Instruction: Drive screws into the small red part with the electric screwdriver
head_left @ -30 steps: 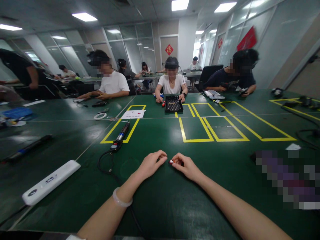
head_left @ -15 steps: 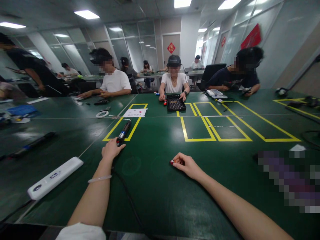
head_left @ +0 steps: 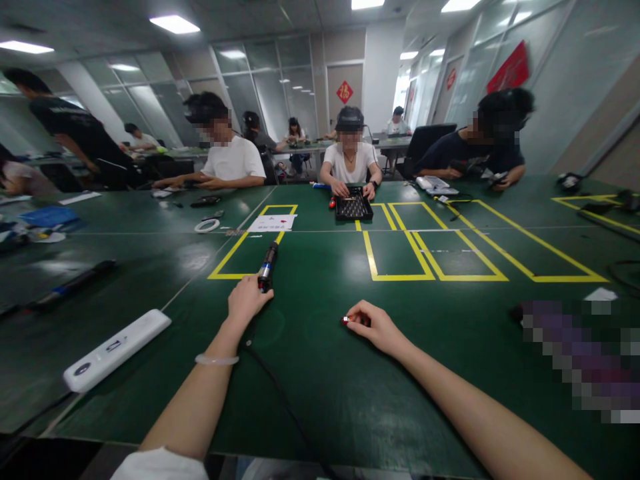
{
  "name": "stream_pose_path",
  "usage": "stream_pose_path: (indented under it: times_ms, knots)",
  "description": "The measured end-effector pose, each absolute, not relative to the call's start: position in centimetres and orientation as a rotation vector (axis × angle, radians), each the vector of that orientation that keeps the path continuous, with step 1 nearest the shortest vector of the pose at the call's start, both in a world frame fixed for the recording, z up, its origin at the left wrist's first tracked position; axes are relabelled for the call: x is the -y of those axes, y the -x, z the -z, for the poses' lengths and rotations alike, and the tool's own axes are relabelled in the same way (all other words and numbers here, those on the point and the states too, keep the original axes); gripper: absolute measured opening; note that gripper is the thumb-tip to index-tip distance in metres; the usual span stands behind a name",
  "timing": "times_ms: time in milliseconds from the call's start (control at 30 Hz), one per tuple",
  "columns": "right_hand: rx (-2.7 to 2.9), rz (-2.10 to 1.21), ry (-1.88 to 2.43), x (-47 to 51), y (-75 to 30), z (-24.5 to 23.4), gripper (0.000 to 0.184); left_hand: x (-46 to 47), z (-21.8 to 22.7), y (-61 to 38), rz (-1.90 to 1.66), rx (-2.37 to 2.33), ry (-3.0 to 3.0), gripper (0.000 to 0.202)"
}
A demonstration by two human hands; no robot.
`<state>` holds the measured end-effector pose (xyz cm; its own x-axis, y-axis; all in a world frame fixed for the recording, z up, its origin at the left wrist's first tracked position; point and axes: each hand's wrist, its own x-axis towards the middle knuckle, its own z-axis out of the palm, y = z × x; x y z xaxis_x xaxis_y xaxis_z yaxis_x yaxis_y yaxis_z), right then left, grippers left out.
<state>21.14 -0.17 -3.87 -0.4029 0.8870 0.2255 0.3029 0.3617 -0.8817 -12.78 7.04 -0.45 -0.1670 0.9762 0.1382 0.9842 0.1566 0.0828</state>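
My left hand [head_left: 246, 301] is closed round the near end of a black corded tool with a blue band [head_left: 267, 265], which lies across the yellow tape line on the green table [head_left: 320, 373]. Its cable [head_left: 280, 393] trails back toward me. My right hand [head_left: 376, 327] rests on the table further right, pinching a small red and silver part [head_left: 345, 321] between thumb and fingertips. A pale bracelet sits on my left wrist.
A white power strip [head_left: 116, 349] lies at the left. Yellow tape rectangles [head_left: 425, 257] mark the table ahead. A black parts tray [head_left: 353, 207] sits before a person opposite; a paper sheet [head_left: 272, 223] and white ring [head_left: 207, 226] lie further left. Several people sit round the table.
My left hand left the small part, reached left and forward to the corded tool and took hold of it; the tool has shifted right. My right hand stayed put with the part.
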Motion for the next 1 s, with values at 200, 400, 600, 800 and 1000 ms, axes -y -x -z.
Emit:
stream_pose_path:
  times_ms: [200,400,600,800,1000]
  knots:
    - [1.892,-0.95,1.042,0.0,-21.2,4.1,0.01,-4.7,0.6,6.6,0.226,2.092,2.237,0.058]
    - [1.904,-0.911,1.042,0.0,-21.1,4.3,0.011,-2.0,0.8,1.4,0.278,1.859,2.463,0.062]
    - [1.92,-0.882,1.011,0.3,-20.9,3.8,0.009,-0.1,0.4,-0.8,0.297,1.771,2.627,0.061]
    - [2.003,-0.772,1.038,0.4,-20.6,4.2,0.011,0.8,0.3,-1.5,0.319,1.718,2.715,0.059]
    - [2.128,-0.684,1.025,0.6,-20.5,4.4,0.015,1.2,0.5,-1.8,0.315,1.649,2.775,0.061]
